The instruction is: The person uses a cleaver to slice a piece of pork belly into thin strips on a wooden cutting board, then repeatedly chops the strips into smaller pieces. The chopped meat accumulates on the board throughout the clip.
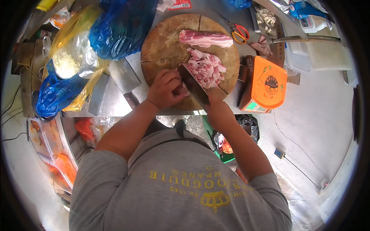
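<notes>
A round wooden chopping block [162, 40] with cracks in its top stands before me. My right hand [218, 111] grips a broad-bladed cleaver [194, 83], its blade slanting across the block. My left hand [167, 89] presses with curled fingers on a piece of raw meat [185, 90], mostly hidden beneath them, right beside the blade. On the blade's other side lies a heap of sliced raw pork [206, 68], pink and white. Farther back rests an uncut strip of pork belly [205, 39].
Red-and-yellow-handled scissors [238, 33] lie right of the block, near a metal tray [257, 26] of pale pieces. An orange-lidded container [268, 82] stands at the right. Another cleaver [122, 75] lies at the left, beside blue [118, 31] and yellow plastic bags [86, 17].
</notes>
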### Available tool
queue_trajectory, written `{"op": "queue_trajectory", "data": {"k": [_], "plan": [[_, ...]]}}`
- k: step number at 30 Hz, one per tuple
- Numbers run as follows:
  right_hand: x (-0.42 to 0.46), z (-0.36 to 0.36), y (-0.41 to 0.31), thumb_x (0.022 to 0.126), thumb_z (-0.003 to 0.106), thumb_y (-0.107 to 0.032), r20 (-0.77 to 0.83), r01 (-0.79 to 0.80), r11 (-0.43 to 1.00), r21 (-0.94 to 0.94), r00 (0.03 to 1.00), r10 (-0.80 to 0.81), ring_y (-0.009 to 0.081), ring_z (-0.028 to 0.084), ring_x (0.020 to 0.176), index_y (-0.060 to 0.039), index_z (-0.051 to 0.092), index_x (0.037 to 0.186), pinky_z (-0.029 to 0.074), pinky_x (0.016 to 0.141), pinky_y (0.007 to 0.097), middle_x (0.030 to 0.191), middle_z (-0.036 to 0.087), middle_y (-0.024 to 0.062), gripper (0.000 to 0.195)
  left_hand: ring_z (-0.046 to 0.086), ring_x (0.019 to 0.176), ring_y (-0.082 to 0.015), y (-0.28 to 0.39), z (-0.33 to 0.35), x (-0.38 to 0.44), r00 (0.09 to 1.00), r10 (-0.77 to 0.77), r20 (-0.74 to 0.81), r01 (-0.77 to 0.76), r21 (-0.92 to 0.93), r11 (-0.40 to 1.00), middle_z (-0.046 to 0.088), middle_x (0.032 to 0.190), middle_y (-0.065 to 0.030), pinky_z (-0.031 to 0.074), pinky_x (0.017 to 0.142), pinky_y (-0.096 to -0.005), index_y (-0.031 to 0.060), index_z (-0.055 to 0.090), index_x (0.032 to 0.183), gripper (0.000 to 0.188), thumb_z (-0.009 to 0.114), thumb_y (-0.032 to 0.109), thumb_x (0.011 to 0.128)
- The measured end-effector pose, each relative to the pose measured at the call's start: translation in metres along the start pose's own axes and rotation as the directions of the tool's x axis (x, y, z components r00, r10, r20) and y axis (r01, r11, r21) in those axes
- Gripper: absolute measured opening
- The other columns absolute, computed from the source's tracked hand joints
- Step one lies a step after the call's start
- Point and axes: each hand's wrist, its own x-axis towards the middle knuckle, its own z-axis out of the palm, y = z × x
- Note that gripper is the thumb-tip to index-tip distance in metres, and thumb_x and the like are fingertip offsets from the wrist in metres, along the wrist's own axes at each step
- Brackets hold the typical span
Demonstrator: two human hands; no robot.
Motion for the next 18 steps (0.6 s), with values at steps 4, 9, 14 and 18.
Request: {"op": "queue_trajectory", "data": {"k": [4, 9, 14, 18], "plan": [[-0.013, -0.008, -0.012, 0.097, 0.052, -0.007, 0.011, -0.066, 0.997, -0.040, 0.998, 0.066, 0.0512, 0.071, 0.087, -0.0020, 0.044, 0.124, 0.055, 0.075, 0.0614, 0.094, 0.071, 0.0313, 0.028, 0.063, 0.114, -0.0328, 0.000, -0.001, -0.001, 1.000, -0.001, 0.024, 0.001, 0.010, 1.000, 0.066, 0.112, -0.0066, 0.052, 0.100, -0.0434, 0.0102, 0.070, 0.089, 0.034, 0.091, 0.025, 0.067], [-0.034, -0.025, -0.049, 0.096, 0.053, -0.006, 0.054, -0.026, 0.988, -0.154, 0.998, 0.035, 0.0488, 0.072, 0.088, -0.0022, 0.043, 0.122, 0.058, 0.074, 0.0589, 0.100, 0.070, 0.0301, 0.028, 0.064, 0.112, -0.0294, 0.002, -0.001, -0.001, 1.000, 0.013, -0.016, -0.013, 0.027, 1.000, 0.067, 0.107, -0.0049, 0.051, 0.101, -0.0412, 0.0101, 0.071, 0.090, 0.031, 0.088, 0.026, 0.071], [-0.019, -0.017, -0.060, 0.096, 0.053, -0.007, 0.042, -0.015, 0.995, -0.103, 0.999, 0.020, 0.0460, 0.074, 0.091, -0.0023, 0.046, 0.117, 0.059, 0.075, 0.0548, 0.101, 0.070, 0.0280, 0.022, 0.065, 0.113, -0.0278, -0.005, 0.002, -0.001, 0.999, 0.048, 0.025, -0.047, -0.005, 0.999, 0.069, 0.109, -0.0056, 0.051, 0.101, -0.0425, 0.0105, 0.074, 0.094, 0.030, 0.087, 0.026, 0.071], [0.030, -0.002, -0.076, 0.098, 0.051, -0.009, -0.040, 0.087, 0.992, -0.086, 0.995, -0.091, 0.0470, 0.073, 0.093, -0.0018, 0.048, 0.119, 0.059, 0.077, 0.0559, 0.103, 0.071, 0.0281, 0.023, 0.065, 0.112, -0.0272, -0.001, -0.002, 0.003, 0.997, 0.068, 0.026, -0.070, 0.075, 0.995, 0.070, 0.109, -0.0067, 0.051, 0.100, -0.0420, 0.0115, 0.075, 0.095, 0.030, 0.085, 0.027, 0.073]]}}
